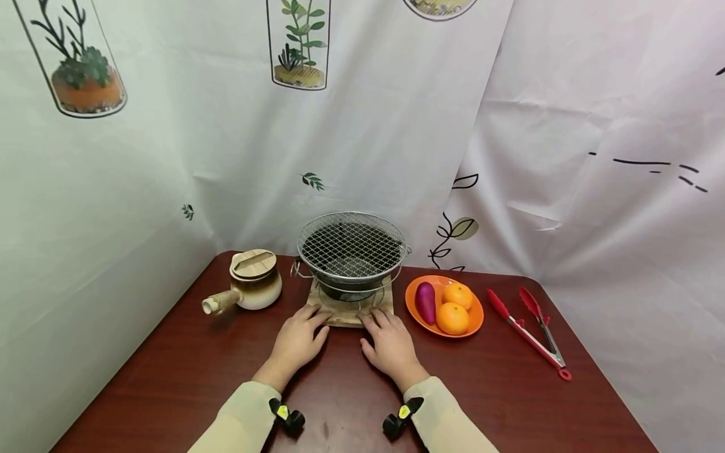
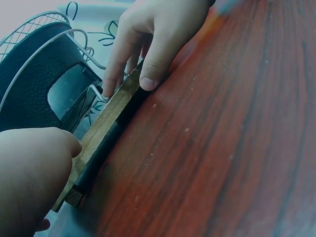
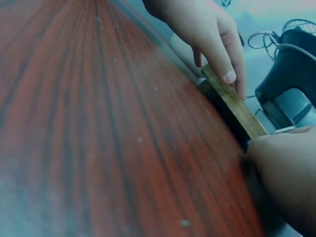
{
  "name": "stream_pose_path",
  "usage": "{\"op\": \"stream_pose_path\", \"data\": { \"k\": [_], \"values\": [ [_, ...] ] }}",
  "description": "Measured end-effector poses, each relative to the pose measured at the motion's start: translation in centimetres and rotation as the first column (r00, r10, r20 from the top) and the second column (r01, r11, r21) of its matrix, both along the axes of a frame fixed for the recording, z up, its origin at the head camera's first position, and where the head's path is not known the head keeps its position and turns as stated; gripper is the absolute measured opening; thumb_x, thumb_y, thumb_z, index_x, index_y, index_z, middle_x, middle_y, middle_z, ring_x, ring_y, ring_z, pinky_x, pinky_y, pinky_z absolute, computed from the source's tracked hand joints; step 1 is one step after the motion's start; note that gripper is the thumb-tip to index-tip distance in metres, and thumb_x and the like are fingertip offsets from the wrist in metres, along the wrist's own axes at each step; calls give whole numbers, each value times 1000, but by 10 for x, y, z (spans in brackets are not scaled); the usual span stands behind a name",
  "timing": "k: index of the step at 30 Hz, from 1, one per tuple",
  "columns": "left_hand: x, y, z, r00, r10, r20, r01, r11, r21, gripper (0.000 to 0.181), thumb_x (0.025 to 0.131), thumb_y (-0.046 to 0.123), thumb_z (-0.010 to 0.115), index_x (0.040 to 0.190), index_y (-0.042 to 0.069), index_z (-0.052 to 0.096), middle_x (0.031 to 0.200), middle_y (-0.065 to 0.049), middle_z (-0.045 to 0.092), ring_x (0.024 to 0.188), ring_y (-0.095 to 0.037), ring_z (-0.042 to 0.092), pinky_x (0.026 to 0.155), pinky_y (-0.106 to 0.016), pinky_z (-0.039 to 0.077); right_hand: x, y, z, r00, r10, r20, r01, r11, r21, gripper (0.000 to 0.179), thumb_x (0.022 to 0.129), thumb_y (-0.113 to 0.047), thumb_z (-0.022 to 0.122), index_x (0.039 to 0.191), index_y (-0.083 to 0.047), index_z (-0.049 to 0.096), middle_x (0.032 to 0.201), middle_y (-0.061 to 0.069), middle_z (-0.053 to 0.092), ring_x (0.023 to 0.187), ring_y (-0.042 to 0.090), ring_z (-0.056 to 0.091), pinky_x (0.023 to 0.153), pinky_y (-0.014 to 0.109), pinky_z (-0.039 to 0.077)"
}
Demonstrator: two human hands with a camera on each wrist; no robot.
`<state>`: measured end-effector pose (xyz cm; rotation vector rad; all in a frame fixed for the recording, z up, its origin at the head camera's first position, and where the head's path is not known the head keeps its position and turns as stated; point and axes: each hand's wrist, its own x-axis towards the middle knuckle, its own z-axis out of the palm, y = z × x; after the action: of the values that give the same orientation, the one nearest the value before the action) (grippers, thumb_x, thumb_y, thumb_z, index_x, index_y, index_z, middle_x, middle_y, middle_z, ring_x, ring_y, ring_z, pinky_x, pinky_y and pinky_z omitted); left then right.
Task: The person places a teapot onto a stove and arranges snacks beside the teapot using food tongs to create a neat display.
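A round charcoal grill [image 1: 347,286] with a dark bowl and wire mesh top [image 1: 351,246] stands on a wire stand over a wooden board [image 1: 344,313]. My left hand [image 1: 296,343] lies at the board's front left corner, its fingers touching the wood. At the front right corner my right hand [image 1: 391,343] rests with extended fingers on the board. The left wrist view shows the right hand's thumb [image 2: 149,81] against the front edge. In the right wrist view the left thumb [image 3: 228,75] touches that edge too; finger undersides are partly hidden.
A ceramic pot [image 1: 259,290] with a wooden lid and side handle stands left of the grill. To its right, an orange plate [image 1: 416,313] holds a purple eggplant-like vegetable [image 1: 425,303] and two oranges [image 1: 453,318]. Red-tipped tongs [image 1: 535,340] lie spread at far right.
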<state>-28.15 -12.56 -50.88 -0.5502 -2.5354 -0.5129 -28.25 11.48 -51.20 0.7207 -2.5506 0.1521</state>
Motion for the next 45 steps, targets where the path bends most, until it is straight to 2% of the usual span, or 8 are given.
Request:
{"op": "stream_pose_path", "data": {
  "k": [11,16,20,27,33,36,40,45],
  "values": [
    [-1,0,4,999,-23,-37,24,1000,8,29,89,19,73,117,11,75,126,-20,65,119,-40,61,95,-57,49,-1,0,2,1000,-5,-6,5,1000,-1,53,90,-35,71,140,-23,61,138,9,59,128,30,54,108,47,43],
    [-3,-4,8,1000,-21,20,21,999,26,25,91,20,72,115,12,76,124,-19,66,117,-39,62,97,-57,48,-1,2,-1,1000,8,2,-8,1000,-1,53,90,-34,70,141,-21,60,137,10,58,128,32,54,107,48,43],
    [-6,-13,20,1000,-7,27,5,997,80,20,92,18,70,109,10,76,121,-18,67,113,-38,63,97,-54,48,-2,2,-2,1000,-7,1,7,1000,4,54,90,-34,70,141,-22,59,138,10,58,129,31,53,108,47,42],
    [-6,-43,49,997,42,-60,-26,970,241,14,92,11,66,103,8,75,111,-10,69,106,-34,65,92,-52,49,-1,1,0,1000,1,8,-1,1000,8,55,89,-32,70,141,-21,59,138,10,58,130,32,52,109,48,41],
    [-4,-72,64,963,98,-250,-12,946,324,15,89,4,67,103,5,73,106,-13,69,102,-37,65,89,-53,48,0,0,-1,1000,4,6,-4,1000,9,55,89,-32,71,141,-21,59,138,11,58,130,32,52,108,48,42],
    [-3,-84,70,944,128,-304,-10,933,360,17,87,2,68,104,2,72,105,-17,68,100,-39,63,89,-53,46,1,0,-1,1000,1,9,-2,1000,11,55,89,-33,71,142,-21,59,139,10,58,130,32,52,108,48,41],
    [-3,-98,73,930,189,-316,-48,913,405,20,86,1,69,105,-1,71,105,-20,67,97,-42,59,87,-54,43,0,1,-2,1000,1,10,-1,1000,11,55,89,-33,70,142,-21,59,138,10,58,130,32,52,108,48,41],
    [-4,-115,72,919,278,-279,-134,887,443,22,85,1,70,106,-4,69,106,-24,65,98,-47,54,88,-56,39,-1,1,-2,1000,1,16,-2,1000,14,55,90,-32,69,142,-21,58,139,10,57,131,32,52,109,49,41]
  ]
}}
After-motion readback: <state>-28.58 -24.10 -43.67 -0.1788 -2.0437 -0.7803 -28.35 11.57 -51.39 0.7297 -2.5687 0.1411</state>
